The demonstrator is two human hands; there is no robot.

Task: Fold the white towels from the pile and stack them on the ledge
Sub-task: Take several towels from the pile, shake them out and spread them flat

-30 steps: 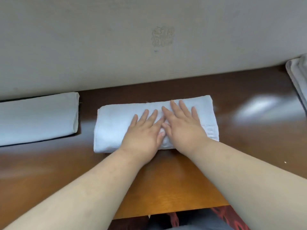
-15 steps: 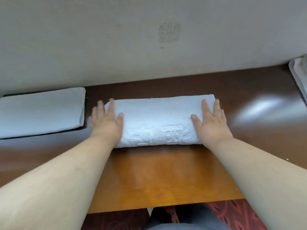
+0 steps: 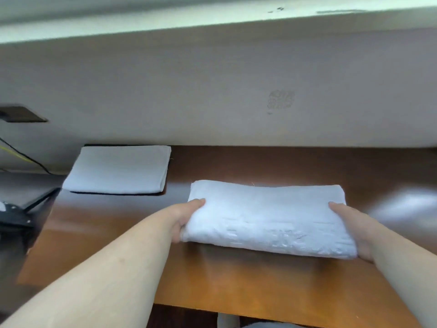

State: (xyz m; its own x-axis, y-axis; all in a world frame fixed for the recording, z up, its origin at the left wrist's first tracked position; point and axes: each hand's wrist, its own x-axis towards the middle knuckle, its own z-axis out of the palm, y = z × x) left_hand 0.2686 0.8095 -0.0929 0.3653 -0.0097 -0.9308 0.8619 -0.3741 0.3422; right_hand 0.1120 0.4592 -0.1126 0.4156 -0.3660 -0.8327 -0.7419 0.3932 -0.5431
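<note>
Both hands on the folded towel [image 3: 267, 216], one at each short end. Left hand [image 3: 184, 220] grips the left end: thumb on top, other fingers curled under and out of sight. Right hand [image 3: 354, 227] grips the right end the same way, thumb on top, fingers hidden beneath. The towel's near edge shows a shadow below it, so it looks raised off the tabletop [image 3: 236, 280]; the far edge is too blurred to tell. It sits over the middle of the tabletop, toward the right. Second folded towel [image 3: 118, 170] lies flat at the far left corner, against the wall [image 3: 212, 91], well apart from the held one. Dark stand [image 3: 21, 214] past the left edge.
</note>
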